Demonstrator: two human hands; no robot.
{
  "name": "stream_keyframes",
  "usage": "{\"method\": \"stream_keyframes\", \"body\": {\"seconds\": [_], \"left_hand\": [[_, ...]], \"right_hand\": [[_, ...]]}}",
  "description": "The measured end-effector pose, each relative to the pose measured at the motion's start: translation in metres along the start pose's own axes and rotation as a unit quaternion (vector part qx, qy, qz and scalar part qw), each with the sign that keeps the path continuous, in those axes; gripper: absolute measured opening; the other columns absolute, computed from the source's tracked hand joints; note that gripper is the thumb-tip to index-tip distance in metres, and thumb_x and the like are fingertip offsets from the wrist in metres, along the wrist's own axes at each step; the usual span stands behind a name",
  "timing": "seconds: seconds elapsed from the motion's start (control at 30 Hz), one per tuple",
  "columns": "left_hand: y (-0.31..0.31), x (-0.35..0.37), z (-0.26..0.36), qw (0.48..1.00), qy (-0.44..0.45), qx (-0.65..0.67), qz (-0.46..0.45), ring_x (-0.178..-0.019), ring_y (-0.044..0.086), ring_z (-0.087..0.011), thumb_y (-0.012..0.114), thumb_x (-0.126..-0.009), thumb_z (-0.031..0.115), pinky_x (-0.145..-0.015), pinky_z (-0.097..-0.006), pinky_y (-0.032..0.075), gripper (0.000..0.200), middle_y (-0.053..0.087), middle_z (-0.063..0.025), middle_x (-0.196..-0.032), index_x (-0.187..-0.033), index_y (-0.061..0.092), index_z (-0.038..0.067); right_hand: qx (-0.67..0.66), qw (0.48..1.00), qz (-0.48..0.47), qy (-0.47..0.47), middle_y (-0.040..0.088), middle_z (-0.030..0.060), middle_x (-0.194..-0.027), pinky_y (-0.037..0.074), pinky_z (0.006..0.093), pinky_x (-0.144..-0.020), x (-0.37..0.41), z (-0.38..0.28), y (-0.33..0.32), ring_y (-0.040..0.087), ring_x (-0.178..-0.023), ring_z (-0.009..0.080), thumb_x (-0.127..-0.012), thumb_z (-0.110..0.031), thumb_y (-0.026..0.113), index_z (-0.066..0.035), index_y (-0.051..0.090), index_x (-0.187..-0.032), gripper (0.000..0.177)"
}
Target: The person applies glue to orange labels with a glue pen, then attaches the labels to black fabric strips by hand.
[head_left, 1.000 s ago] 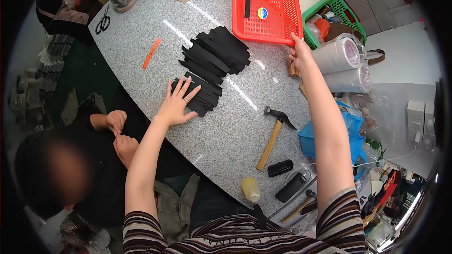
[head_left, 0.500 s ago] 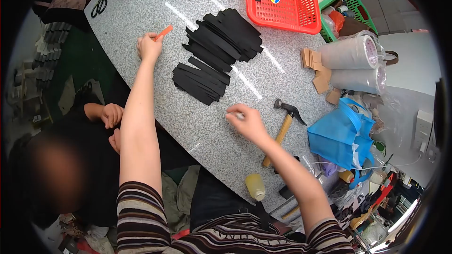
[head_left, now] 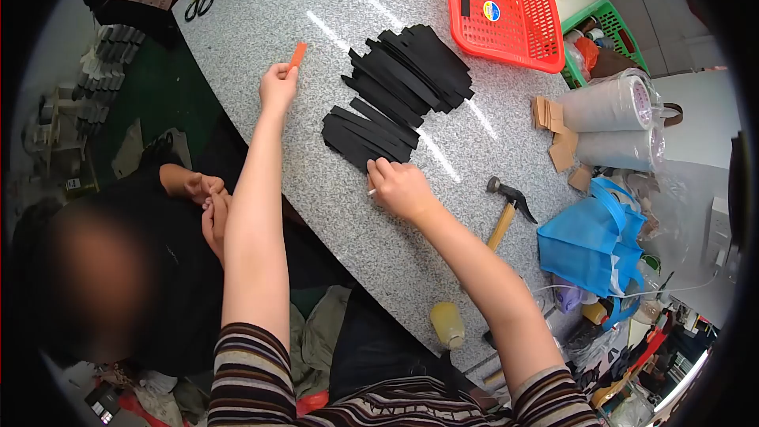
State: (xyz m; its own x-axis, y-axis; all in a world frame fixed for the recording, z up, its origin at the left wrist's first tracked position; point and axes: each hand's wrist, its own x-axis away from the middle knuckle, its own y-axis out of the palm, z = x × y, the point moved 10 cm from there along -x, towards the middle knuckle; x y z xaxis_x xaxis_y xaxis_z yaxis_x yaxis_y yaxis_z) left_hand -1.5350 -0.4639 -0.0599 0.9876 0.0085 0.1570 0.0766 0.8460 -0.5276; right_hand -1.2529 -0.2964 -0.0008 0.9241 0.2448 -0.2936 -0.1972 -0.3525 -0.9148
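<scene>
My left hand (head_left: 278, 87) is closed on a short flat orange strip (head_left: 298, 55), which points up from the fingertips above the speckled table. My right hand (head_left: 399, 188) is at the near end of the smaller pile of black strips (head_left: 368, 136), fingertips on or just over the strip ends. A small white object (head_left: 371, 192) pokes out from under its curled fingers; its kind does not show. Beyond lies a larger pile of black strips (head_left: 411, 67), fanned out side by side.
A red basket (head_left: 506, 51) stands at the far right by a green basket (head_left: 605, 16). Right of my hand are a hammer (head_left: 502, 225), a blue bag (head_left: 581, 241) and wrapped rolls (head_left: 609, 107). Scissors (head_left: 199, 5) lie far left. A person (head_left: 158, 245) sits left.
My right hand has moved up and left to the smaller black pile. The left hand still holds the orange strip, now more upright. The whole view has shifted a little.
</scene>
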Motion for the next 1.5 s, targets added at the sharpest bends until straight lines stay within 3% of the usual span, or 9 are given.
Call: {"method": "stream_keyframes", "body": {"seconds": [0.17, 0.47, 0.57, 0.7, 0.83, 0.97, 1.13, 1.37, 1.5], "left_hand": [[-0.012, 0.098, 0.026, 0.903, -0.088, 0.413, -0.072, -0.093, 0.067, -0.0155, 0.061, -0.104, 0.014, -0.084, -0.0318, 0.053, 0.023, 0.071, -0.0068, -0.099, -0.118, 0.063, -0.004], [-0.029, 0.273, -0.006, 0.957, -0.103, 0.228, -0.143, -0.078, 0.051, -0.0038, 0.060, -0.106, 0.017, -0.069, -0.0212, 0.042, 0.024, 0.061, 0.0017, -0.088, -0.122, 0.066, 0.001], [-0.016, 0.323, 0.021, 0.973, -0.006, 0.086, -0.213, -0.065, 0.034, -0.0028, 0.078, -0.094, 0.019, -0.057, -0.0222, 0.029, 0.030, 0.036, 0.0106, -0.075, -0.120, 0.069, 0.007], [0.036, 0.398, 0.064, 0.943, -0.012, 0.101, -0.316, -0.071, 0.052, -0.0061, 0.079, -0.092, 0.023, -0.060, -0.0272, 0.043, 0.024, 0.059, 0.0013, -0.079, -0.110, 0.071, 0.009], [0.050, 0.426, 0.087, 0.953, 0.135, 0.129, -0.239, -0.072, 0.065, -0.0271, 0.068, -0.096, 0.012, -0.063, -0.0361, 0.049, 0.011, 0.065, -0.0125, -0.085, -0.098, 0.071, 0.002], [0.068, 0.443, 0.088, 0.942, 0.121, 0.139, -0.280, -0.066, 0.062, -0.0217, 0.065, -0.099, 0.017, -0.060, -0.0342, 0.047, 0.016, 0.062, -0.0091, -0.075, -0.093, 0.071, 0.003], [0.121, 0.483, 0.066, 0.822, -0.176, 0.285, -0.461, -0.059, 0.051, -0.0134, 0.063, -0.102, 0.029, -0.057, -0.0317, 0.042, 0.031, 0.057, -0.0038, -0.062, -0.085, 0.072, 0.004], [0.216, 0.488, 0.112, 0.894, 0.123, 0.046, -0.429, -0.082, 0.073, -0.0319, 0.072, -0.091, 0.033, -0.074, -0.0424, 0.057, 0.033, 0.073, -0.0199, -0.086, -0.103, 0.074, 0.002], [0.189, 0.446, 0.118, 0.923, -0.001, 0.166, -0.349, -0.068, 0.065, -0.0179, 0.068, -0.097, 0.029, -0.060, -0.0334, 0.052, 0.041, 0.070, -0.0084, -0.087, -0.132, 0.067, 0.008]], "right_hand": [[-0.022, 0.994, -0.074, -0.075, 0.058, 0.0035, -0.090, 0.052, 0.0339, -0.068, 0.012, -0.021, -0.005, 0.066, -0.080, 0.0188, -0.082, -0.017, 0.071, -0.003, 0.068, -0.114, 0.035], [-0.208, 0.959, 0.024, 0.192, 0.063, 0.0107, -0.099, 0.052, 0.0358, -0.074, 0.083, 0.007, -0.076, 0.063, -0.083, 0.0234, -0.107, -0.024, 0.051, 0.001, 0.068, -0.119, 0.032], [-0.806, 0.380, 0.178, 0.418, 0.064, 0.0127, -0.097, 0.051, 0.0386, -0.078, 0.137, 0.041, -0.037, 0.062, -0.085, 0.0237, -0.112, -0.037, 0.043, 0.005, 0.068, -0.114, 0.049], [-0.811, 0.346, 0.182, 0.436, 0.067, 0.0150, -0.101, 0.051, 0.0395, -0.083, 0.153, 0.005, -0.048, 0.062, -0.088, 0.0236, -0.112, -0.046, 0.035, 0.005, 0.067, -0.105, 0.061], [-0.750, 0.402, 0.205, 0.484, 0.066, 0.0138, -0.101, 0.049, 0.0373, -0.085, 0.179, 0.003, -0.061, 0.061, -0.089, 0.0212, -0.111, -0.053, 0.035, 0.002, 0.067, -0.103, 0.064], [-0.563, 0.665, -0.072, 0.485, 0.058, 0.0022, -0.070, 0.044, 0.0280, -0.062, 0.203, -0.001, -0.081, 0.050, -0.060, 0.0119, -0.112, -0.052, 0.037, 0.002, 0.069, -0.097, 0.064], [-0.612, 0.580, 0.186, 0.504, 0.050, -0.0012, -0.061, 0.035, 0.0252, -0.053, 0.260, 0.041, -0.135, 0.044, -0.054, 0.0079, -0.112, -0.042, 0.045, 0.000, 0.067, -0.093, 0.052], [-0.521, 0.659, 0.255, 0.479, 0.063, 0.0041, -0.075, 0.041, 0.0228, -0.060, 0.283, 0.070, -0.201, 0.052, -0.064, 0.0068, -0.111, -0.034, 0.050, 0.000, 0.064, -0.113, 0.037], [-0.476, 0.656, 0.257, 0.527, 0.072, 0.0084, -0.096, 0.049, 0.0238, -0.071, 0.282, 0.073, -0.193, 0.060, -0.076, 0.0087, -0.108, -0.023, 0.059, 0.001, 0.061, -0.125, 0.030]]}}
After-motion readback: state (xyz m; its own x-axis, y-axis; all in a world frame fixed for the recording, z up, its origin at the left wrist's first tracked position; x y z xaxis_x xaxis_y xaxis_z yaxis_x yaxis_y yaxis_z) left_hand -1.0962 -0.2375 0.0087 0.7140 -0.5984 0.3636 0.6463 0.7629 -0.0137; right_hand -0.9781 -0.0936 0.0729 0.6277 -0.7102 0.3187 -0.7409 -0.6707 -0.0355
